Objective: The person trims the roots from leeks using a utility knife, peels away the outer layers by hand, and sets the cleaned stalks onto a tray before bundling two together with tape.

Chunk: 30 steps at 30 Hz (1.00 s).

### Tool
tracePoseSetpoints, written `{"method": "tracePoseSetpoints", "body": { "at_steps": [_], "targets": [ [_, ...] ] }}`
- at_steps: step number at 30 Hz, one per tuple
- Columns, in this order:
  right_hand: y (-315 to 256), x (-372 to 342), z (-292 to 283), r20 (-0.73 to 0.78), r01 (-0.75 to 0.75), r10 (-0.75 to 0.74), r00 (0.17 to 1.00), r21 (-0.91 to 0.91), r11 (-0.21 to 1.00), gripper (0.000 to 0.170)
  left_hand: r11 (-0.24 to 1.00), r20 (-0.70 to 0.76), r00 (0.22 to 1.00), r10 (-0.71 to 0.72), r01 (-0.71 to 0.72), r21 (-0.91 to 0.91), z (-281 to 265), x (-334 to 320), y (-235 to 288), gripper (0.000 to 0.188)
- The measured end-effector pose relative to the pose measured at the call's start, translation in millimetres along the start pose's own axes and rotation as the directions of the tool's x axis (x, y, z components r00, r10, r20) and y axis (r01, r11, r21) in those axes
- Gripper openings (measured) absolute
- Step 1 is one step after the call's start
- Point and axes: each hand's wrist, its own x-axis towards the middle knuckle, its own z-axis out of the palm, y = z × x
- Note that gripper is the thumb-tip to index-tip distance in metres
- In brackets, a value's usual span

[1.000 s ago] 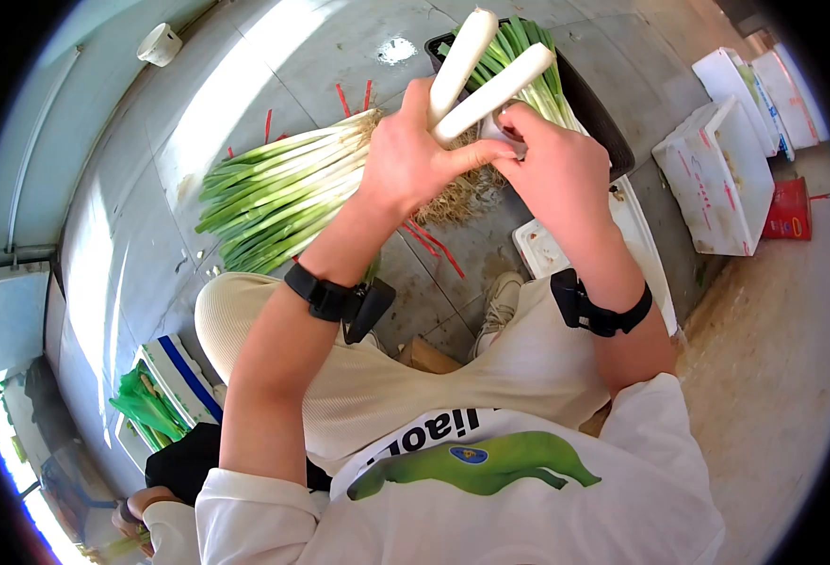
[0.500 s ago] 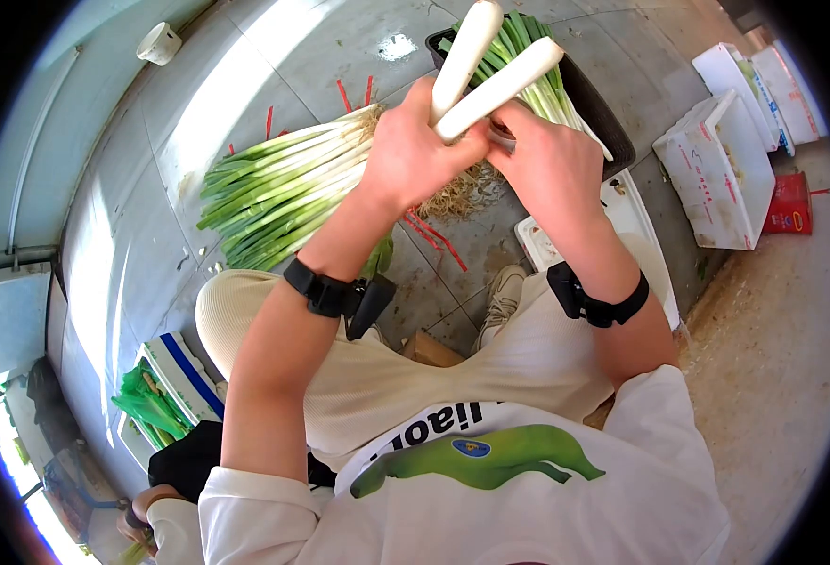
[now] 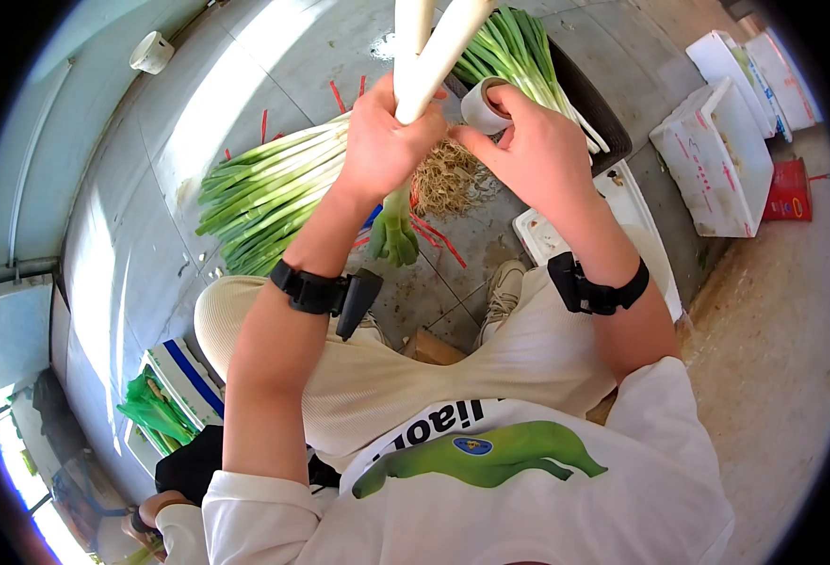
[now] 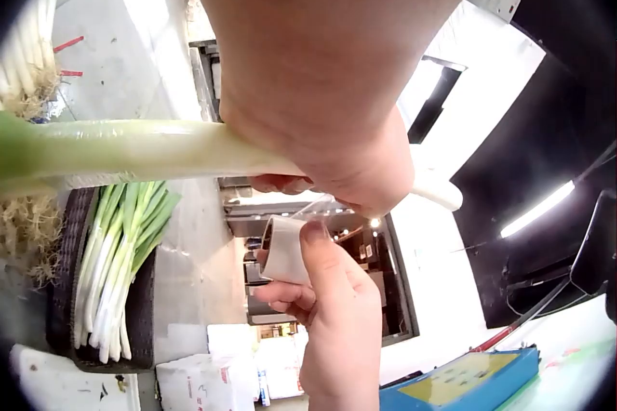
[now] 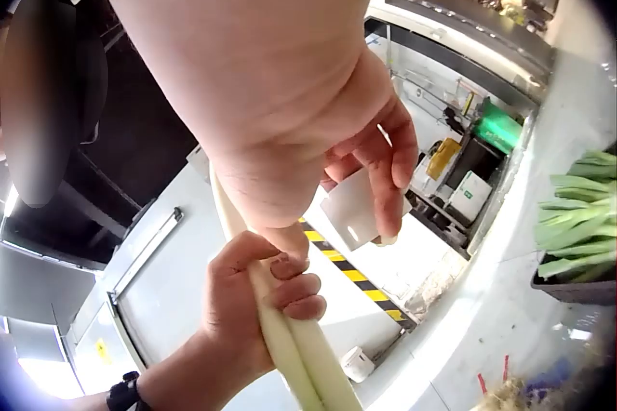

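Two thick leeks lie side by side in my left hand, which grips them round their white stalks. Their green end hangs below that hand. My right hand holds a roll of tape between thumb and fingers, a short way right of the leeks. In the right wrist view the tape roll shows pale and wide, with the left hand close below it round the leeks. A shiny film wraps the stalk in the left wrist view.
A row of leeks with tangled roots lies on the tiled floor at left. More leeks fill a dark crate. White foam boxes and a red packet stand at right, a foam lid nearer.
The leeks have swung left and stand more upright in the head view. My hands have moved apart, and the tape roll shows plainly in the right hand.
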Motion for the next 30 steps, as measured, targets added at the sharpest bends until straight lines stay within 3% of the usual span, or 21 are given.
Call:
{"method": "tracePoseSetpoints", "body": {
  "at_steps": [5, 7, 8, 10, 13, 15, 17, 19, 21, 22, 24, 28, 30],
  "targets": [
    [12.5, 3.9, 0.5, 0.053, -0.090, 0.084, 0.995, 0.115, 0.989, 0.045, 0.998, 0.016, 1.000, -0.016, 0.017, -0.056, -3.4, 3.4, -2.8, 0.034],
    [13.7, 5.3, -0.8, 0.052, -0.110, 0.103, 0.993, 0.157, 0.981, 0.043, 0.998, 0.029, 0.999, 0.015, -0.016, 0.061, -6.8, 6.3, -5.0, 0.067],
    [12.9, 6.0, -2.5, 0.055, -0.153, 0.144, 0.988, 0.223, 0.963, 0.042, 0.998, 0.028, 0.999, 0.017, -0.018, 0.062, -8.1, 8.6, -7.9, 0.067],
    [7.9, 8.0, -7.2, 0.062, -0.189, 0.178, 0.982, 0.291, 0.938, 0.042, 0.998, 0.042, 0.998, 0.046, -0.048, 0.045, -11.6, 13.3, -15.2, 0.097],
    [-1.5, 7.3, -12.6, 0.061, -0.221, 0.212, 0.975, 0.304, 0.927, 0.039, 0.988, 0.036, 0.997, 0.067, -0.071, 0.134, -11.8, 15.9, -19.2, 0.102],
    [-3.6, 4.4, -10.2, 0.017, -0.172, 0.181, 0.983, 0.413, 0.894, 0.034, 0.994, 0.044, 0.998, 0.036, -0.041, 0.105, -9.9, 13.9, -20.1, 0.104],
    [-6.4, 2.6, -10.9, 0.031, -0.171, 0.175, 0.984, 0.429, 0.887, 0.033, 0.983, 0.102, 0.984, 0.147, -0.157, 0.098, -7.6, 13.8, -21.5, 0.100],
    [-7.3, 2.5, -10.5, 0.043, -0.169, 0.168, 0.985, 0.445, 0.879, 0.032, 0.982, 0.093, 0.982, 0.163, -0.171, 0.080, -6.4, 13.9, -23.8, 0.102],
    [-6.9, 2.5, -8.4, 0.107, -0.225, 0.207, 0.972, 0.668, 0.709, 0.032, 0.982, 0.110, 0.983, 0.149, -0.160, 0.099, -7.3, 14.3, -24.6, 0.103],
    [-6.4, 3.6, -9.4, 0.106, -0.223, 0.205, 0.973, 0.668, 0.710, 0.032, 0.982, 0.108, 0.983, 0.150, -0.161, 0.099, -9.1, 15.5, -24.5, 0.103],
    [-3.5, 4.9, -14.2, 0.211, -0.283, 0.195, 0.958, 0.803, 0.524, 0.034, 0.972, 0.121, 0.985, 0.125, -0.146, 0.184, -13.7, 17.6, -24.1, 0.102],
    [1.7, 5.4, -20.9, 0.345, -0.409, 0.219, 0.913, 0.784, 0.466, 0.036, 0.947, 0.107, 0.983, 0.148, -0.172, 0.271, -15.7, 16.2, -18.4, 0.096],
    [8.4, 8.5, -21.4, 0.479, -0.502, 0.159, 0.863, 0.779, 0.376, 0.040, 0.940, 0.142, 0.989, 0.028, -0.074, 0.333, -15.2, 15.6, -11.7, 0.084]
  ]
}}
